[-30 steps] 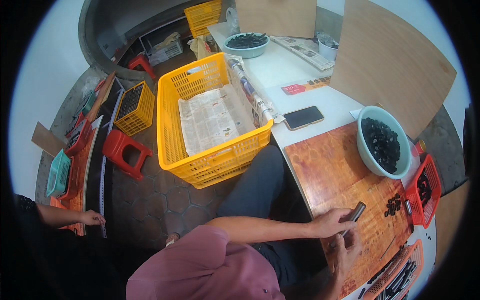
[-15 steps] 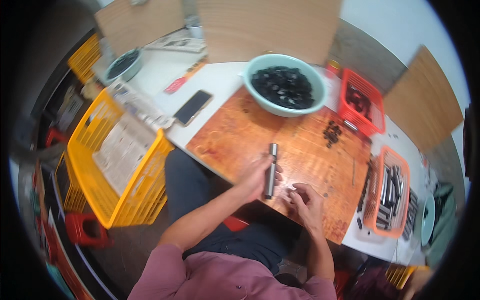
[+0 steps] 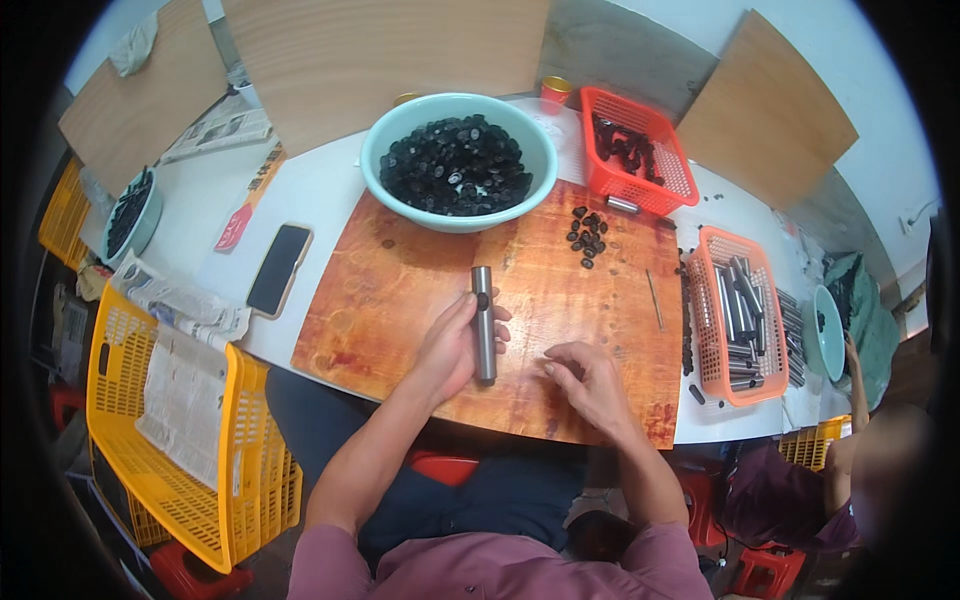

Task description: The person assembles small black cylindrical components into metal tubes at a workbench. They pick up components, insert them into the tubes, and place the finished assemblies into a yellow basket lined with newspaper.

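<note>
My left hand [image 3: 449,345] is closed around a silver-grey metal tube [image 3: 485,345], which points up and away over the wooden board [image 3: 390,330]. A dark round spot shows on the tube's side, near its far end. To the right, apart from the tube, my right hand [image 3: 592,388] hovers over the board's near part with thumb and forefinger pressed together. Whatever is between those fingertips is too small to make out. Beyond the hands lies a loose group of small black round pieces [image 3: 588,240] on the board.
A pale green bowl [image 3: 545,180] of black pieces stands at the board's far edge. Right are a red basket [image 3: 680,190] and an orange basket [image 3: 711,370] of metal tubes. A thin rod [image 3: 654,300], phone [image 3: 280,270] and yellow crate [image 3: 235,450] flank the board. Another person's arm [image 3: 858,385] shows far right.
The view has swung to the right, so the table things sit further left. The tube stays in my left hand. My right thumb and forefinger remain together, a little apart from it.
</note>
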Motion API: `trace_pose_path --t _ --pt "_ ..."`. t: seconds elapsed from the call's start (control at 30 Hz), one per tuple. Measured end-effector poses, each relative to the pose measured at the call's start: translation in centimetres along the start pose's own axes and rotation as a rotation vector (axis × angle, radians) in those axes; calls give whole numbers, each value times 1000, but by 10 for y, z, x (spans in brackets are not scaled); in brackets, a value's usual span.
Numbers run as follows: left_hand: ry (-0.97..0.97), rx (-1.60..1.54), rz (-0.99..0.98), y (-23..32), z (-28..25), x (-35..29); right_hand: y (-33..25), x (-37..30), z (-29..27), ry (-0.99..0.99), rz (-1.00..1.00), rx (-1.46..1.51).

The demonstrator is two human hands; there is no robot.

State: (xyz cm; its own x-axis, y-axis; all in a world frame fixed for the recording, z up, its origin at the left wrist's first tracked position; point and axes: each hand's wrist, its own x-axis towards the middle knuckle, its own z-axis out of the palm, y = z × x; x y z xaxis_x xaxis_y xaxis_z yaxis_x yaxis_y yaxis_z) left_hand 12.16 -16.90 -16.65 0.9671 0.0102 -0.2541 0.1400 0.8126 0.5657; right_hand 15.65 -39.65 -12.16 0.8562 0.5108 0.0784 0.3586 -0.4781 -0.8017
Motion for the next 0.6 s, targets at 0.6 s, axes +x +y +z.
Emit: trace_pose_path --t 0.6 --pt "-31 -81 17 4 -3 5 94 197 -3 267 -85 -454"
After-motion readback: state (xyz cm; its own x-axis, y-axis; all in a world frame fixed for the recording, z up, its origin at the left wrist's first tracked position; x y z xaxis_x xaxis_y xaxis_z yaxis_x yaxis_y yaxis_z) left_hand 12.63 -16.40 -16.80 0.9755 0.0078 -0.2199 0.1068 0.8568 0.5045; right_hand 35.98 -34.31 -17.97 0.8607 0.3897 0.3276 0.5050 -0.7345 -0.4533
